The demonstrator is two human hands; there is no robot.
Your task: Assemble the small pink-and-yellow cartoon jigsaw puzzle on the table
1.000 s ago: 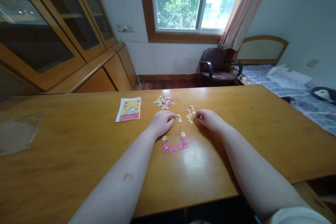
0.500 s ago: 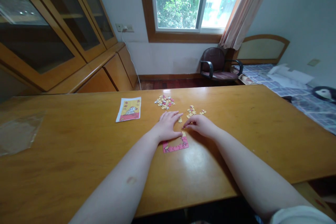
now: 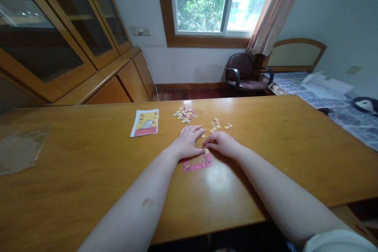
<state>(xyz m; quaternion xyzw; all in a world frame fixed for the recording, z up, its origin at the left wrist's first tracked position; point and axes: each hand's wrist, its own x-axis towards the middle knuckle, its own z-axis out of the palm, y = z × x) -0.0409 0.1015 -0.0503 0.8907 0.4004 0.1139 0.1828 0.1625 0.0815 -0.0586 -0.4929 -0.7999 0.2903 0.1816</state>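
Observation:
A partly joined puzzle border [image 3: 197, 166], mostly pink with a yellow part at its upper right, lies on the wooden table. My left hand [image 3: 189, 141] rests flat with fingers spread over the border's upper left, its thumb at the yellow part. Between the fingertips of my right hand [image 3: 220, 141] is a small puzzle piece [image 3: 203, 147], held against the top of the border's right side. Just beyond the fingers lies a loose yellow piece [image 3: 202, 136]. Part of the border is hidden under my left hand.
A heap of puzzle pieces [image 3: 185, 114] lies farther back, with a smaller group of yellow pieces [image 3: 215, 125] to its right. The picture sheet [image 3: 145, 123] is at the left. A clear plastic bag [image 3: 23, 149] lies at the table's far left.
My right hand has moved slightly left and toward me, bringing the puzzle piece to the border's upper right. My left hand has barely moved.

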